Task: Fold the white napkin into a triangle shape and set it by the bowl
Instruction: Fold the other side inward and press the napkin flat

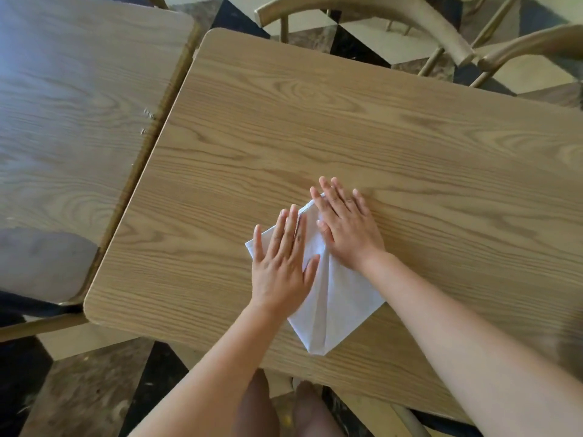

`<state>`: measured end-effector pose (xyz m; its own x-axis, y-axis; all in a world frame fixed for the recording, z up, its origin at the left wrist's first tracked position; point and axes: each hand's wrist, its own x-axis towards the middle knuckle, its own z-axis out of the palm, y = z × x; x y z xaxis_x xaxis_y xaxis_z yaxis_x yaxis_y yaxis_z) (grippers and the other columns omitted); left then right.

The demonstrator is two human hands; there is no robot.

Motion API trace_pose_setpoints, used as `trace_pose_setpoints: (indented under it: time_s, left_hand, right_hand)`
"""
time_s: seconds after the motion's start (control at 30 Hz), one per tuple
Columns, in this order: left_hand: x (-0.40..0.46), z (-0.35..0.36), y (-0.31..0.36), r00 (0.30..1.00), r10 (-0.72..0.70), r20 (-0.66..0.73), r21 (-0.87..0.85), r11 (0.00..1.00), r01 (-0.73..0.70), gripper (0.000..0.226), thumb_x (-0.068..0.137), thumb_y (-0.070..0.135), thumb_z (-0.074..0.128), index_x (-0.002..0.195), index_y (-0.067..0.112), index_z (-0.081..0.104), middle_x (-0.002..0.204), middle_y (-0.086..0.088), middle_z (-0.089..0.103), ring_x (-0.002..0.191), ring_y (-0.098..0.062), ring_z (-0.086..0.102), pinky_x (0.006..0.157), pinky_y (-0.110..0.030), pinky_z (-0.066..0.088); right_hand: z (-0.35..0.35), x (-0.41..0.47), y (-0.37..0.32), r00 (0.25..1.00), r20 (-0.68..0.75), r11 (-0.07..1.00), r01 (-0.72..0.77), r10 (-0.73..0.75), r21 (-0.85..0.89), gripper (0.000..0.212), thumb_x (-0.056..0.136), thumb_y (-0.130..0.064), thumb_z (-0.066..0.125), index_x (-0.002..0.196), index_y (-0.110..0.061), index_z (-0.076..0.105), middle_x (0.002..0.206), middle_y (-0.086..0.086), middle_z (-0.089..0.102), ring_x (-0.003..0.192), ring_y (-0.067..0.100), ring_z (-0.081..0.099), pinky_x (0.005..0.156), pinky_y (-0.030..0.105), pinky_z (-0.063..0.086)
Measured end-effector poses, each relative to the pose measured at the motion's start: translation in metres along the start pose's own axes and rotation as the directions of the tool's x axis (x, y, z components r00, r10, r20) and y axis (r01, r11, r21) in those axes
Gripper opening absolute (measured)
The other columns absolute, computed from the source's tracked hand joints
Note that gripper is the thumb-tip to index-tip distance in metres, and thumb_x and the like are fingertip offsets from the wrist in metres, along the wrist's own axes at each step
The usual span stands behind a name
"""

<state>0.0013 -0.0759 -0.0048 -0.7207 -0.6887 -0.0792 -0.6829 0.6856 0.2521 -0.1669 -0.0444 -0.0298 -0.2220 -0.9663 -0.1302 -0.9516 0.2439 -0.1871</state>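
Already creased white napkin, kite-shaped.

no readable text, no labels, no numbers anywhere

The table is bare wood across its whole far half and out to its right side, so hands can pass there freely. The only things lying on it are the white napkin near the front edge and the left hand and right hand pressed flat on it. A second table butts against the left edge with a narrow seam between. Two chairs stand just beyond the far edge.
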Motion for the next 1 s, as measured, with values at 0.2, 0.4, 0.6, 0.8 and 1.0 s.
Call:
trace_pose_setpoints:
  time_s: [0.2,0.4,0.6,0.8,1.0]
  left_hand:
    - [-0.003,0.010,-0.034,0.998,-0.056,0.027,0.048,0.997,0.055,0.069,0.089,0.049,0.025,0.147,0.012,0.021,0.155,-0.003,0.013,0.143,-0.017,0.011,0.114,-0.048,0.004]
    - [-0.009,-0.001,-0.039,0.991,-0.097,0.094,0.071,0.993,0.090,0.077,0.086,0.057,0.011,0.148,0.013,0.008,0.157,0.000,-0.001,0.144,-0.013,-0.003,0.111,-0.047,-0.013]
    - [0.026,-0.024,-0.024,0.993,-0.094,-0.066,-0.061,0.994,0.090,0.036,0.082,0.033,0.053,0.109,0.011,0.062,0.108,-0.008,0.060,0.102,-0.031,0.054,0.084,-0.042,0.038]
    - [0.056,-0.027,-0.021,0.990,-0.129,0.061,-0.129,0.982,0.136,0.023,0.083,0.023,0.057,0.104,0.014,0.058,0.108,-0.005,0.060,0.106,-0.027,0.050,0.078,-0.036,0.035]
    - [0.064,-0.034,-0.026,0.962,-0.181,0.203,-0.224,0.948,0.226,0.013,0.079,0.017,0.059,0.092,0.013,0.060,0.097,-0.005,0.053,0.100,-0.026,0.047,0.074,-0.034,0.042]
  right_hand:
    - [-0.001,-0.001,-0.001,1.000,-0.005,1.000,0.013,-0.013,-0.003,0.057,0.094,-0.033,0.025,0.148,-0.022,0.011,0.158,0.001,0.010,0.145,0.020,0.007,0.115,0.048,0.010]
    - [-0.013,-0.002,-0.004,1.000,-0.016,0.999,-0.002,0.002,0.035,0.061,0.096,-0.037,0.034,0.146,-0.028,-0.001,0.158,0.000,0.001,0.145,0.019,0.001,0.115,0.052,0.001]
    - [-0.024,-0.044,0.003,0.815,-0.337,0.868,-0.362,0.472,0.340,0.043,0.081,-0.016,0.063,0.122,-0.004,0.057,0.115,0.017,0.064,0.108,0.037,0.057,0.091,0.046,0.044]
    - [-0.029,-0.062,0.006,0.835,-0.084,0.804,-0.489,0.544,0.338,0.033,0.080,-0.014,0.064,0.112,-0.008,0.063,0.096,0.013,0.063,0.097,0.033,0.054,0.078,0.039,0.043]
    - [-0.039,-0.051,0.007,0.824,0.056,0.758,-0.543,0.564,0.360,0.017,0.077,-0.014,0.062,0.093,-0.012,0.061,0.098,0.008,0.061,0.098,0.028,0.052,0.074,0.032,0.037]
